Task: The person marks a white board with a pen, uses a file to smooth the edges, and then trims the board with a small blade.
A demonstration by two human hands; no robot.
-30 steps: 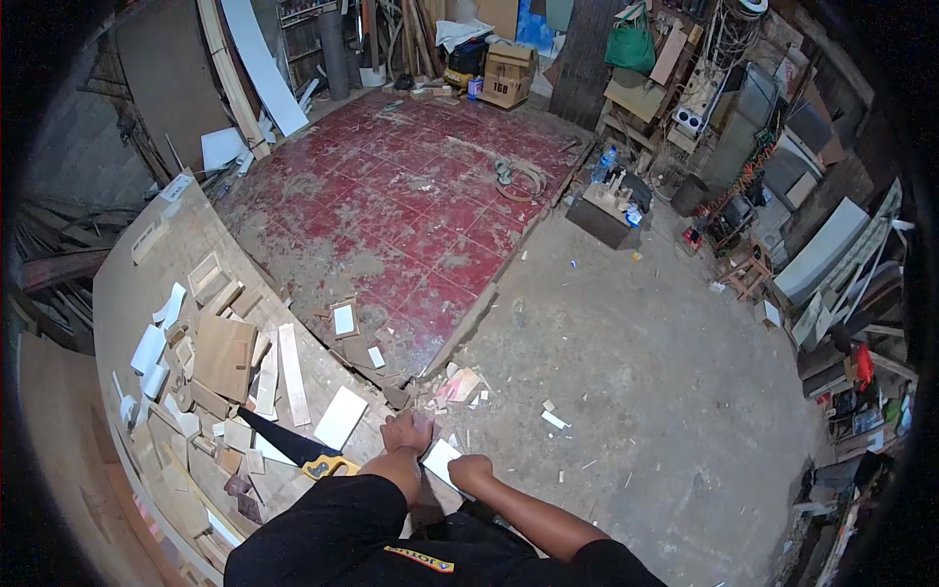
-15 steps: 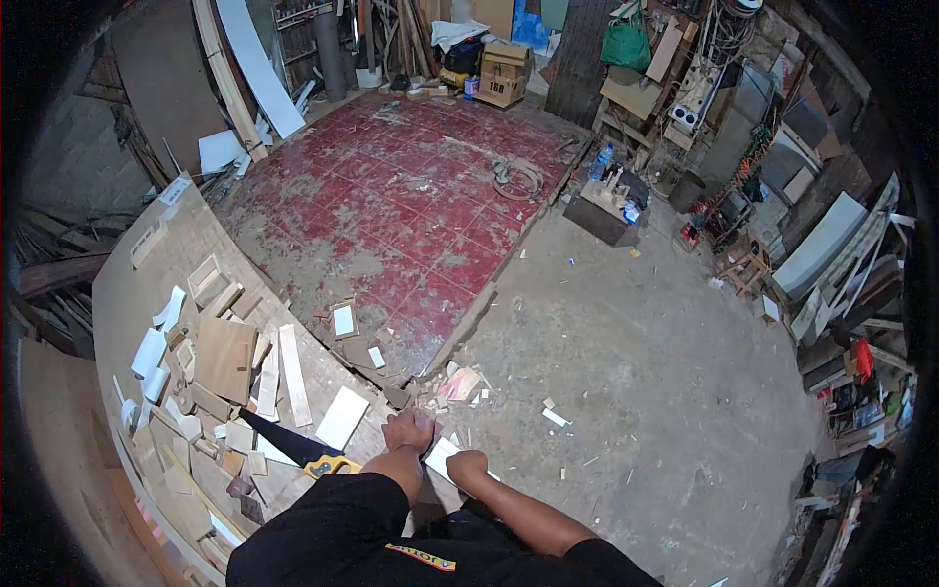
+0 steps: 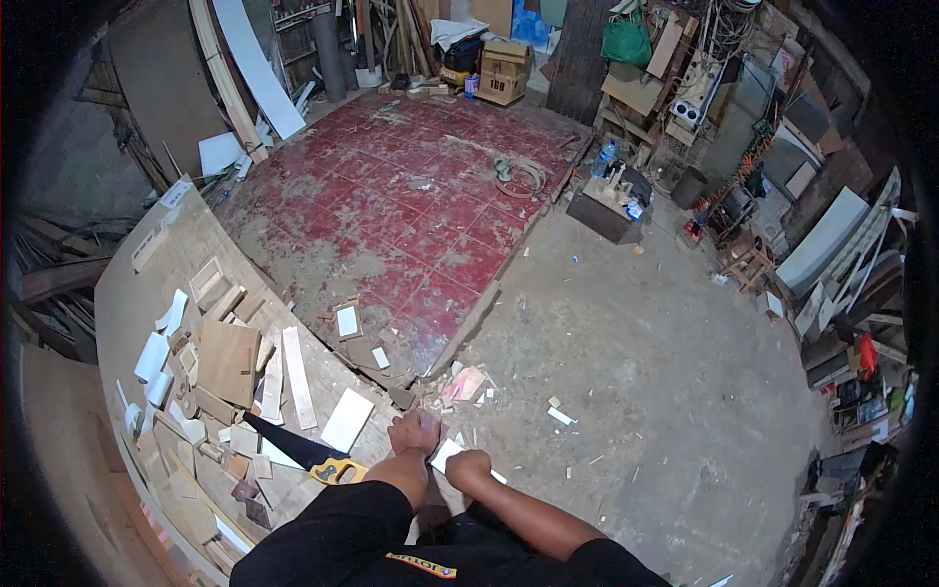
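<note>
A narrow white board [image 3: 445, 454] lies between my two hands, close in front of my body. My right hand [image 3: 469, 471] is closed in a fist around it, and part of the board shows on either side. Just left of the board's far end is my left hand [image 3: 416, 431], its fingers curled; whatever they grip is hidden. A handsaw [image 3: 305, 452] with a black blade and yellow handle rests on the bench beside my left forearm. Past the saw, a white rectangular panel [image 3: 346, 421] lies flat on the bench.
The plywood bench [image 3: 147, 279] at left carries several wood offcuts, a brown wooden block [image 3: 228, 362] and curled white strips. Scraps litter the concrete floor [image 3: 646, 391]. A raised red tiled floor [image 3: 391, 215] lies ahead; a dark box [image 3: 602, 210] stands to its right.
The view has shifted slightly, moving the bench and floor a little rightward in the picture. Both hands keep nearly the same place and grip around the white board.
</note>
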